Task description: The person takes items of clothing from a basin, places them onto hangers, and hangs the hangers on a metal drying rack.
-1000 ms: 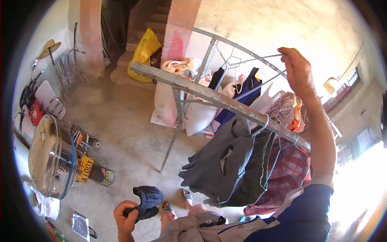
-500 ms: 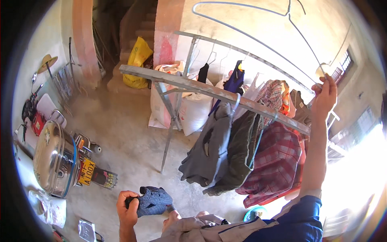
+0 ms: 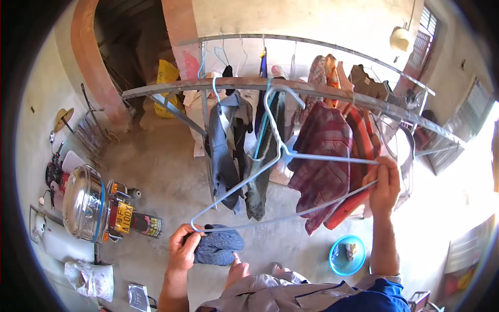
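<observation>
The left hand [image 3: 183, 249] had its grip closed on a dark knitted cloth [image 3: 222, 247] near seven o'clock; the right, at three, gripped a pale hanger [image 3: 332, 158], hook toward twelve.

Your pale-blue triangular wire hanger [image 3: 281, 147] spans left hand [image 3: 183, 247] to right hand [image 3: 384, 185], before a long grey metal rail [image 3: 312, 87]; a round turquoise plastic basin [image 3: 346, 269] sits to your right, a chrome-boxed motorbike [image 3: 123, 207] to your left.

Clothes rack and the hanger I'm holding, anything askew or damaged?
The rack's front rail looks patchy brown, perhaps worn; its bow is likely fisheye bending. The hanger is tilted, but your right hand holds it.
</observation>
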Action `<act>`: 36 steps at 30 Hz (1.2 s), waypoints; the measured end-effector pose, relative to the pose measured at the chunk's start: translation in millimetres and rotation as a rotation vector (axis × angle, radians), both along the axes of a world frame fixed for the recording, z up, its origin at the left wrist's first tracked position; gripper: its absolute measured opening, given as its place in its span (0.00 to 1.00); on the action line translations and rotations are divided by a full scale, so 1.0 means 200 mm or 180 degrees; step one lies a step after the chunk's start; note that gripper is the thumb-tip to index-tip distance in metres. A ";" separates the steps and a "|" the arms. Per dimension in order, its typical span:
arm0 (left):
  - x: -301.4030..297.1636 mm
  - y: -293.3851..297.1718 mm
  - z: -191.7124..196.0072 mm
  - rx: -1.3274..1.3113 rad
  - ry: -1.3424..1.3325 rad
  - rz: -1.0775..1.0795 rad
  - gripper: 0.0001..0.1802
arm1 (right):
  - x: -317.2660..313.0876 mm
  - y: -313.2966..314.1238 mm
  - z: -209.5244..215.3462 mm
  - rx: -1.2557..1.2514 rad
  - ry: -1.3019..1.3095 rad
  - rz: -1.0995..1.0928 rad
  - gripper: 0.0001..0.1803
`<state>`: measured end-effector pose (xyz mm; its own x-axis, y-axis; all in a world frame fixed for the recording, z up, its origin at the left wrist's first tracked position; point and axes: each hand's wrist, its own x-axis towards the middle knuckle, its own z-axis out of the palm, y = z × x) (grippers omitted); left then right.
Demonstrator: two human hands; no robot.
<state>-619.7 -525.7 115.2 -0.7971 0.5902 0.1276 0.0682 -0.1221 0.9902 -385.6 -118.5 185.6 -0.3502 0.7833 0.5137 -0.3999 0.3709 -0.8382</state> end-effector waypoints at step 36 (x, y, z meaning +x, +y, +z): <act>0.62 0.09 -0.01 -0.0900 0.1244 -0.2084 0.16 | 0.96 -1.10 -0.89 -0.1976 -0.0533 -0.0466 0.12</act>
<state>-495.8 -508.3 114.1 -0.2077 0.9729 0.1015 0.4168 -0.0059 0.9090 -194.2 -339.2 7.8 -0.2533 0.9621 -0.1010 -0.2277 -0.1608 -0.9604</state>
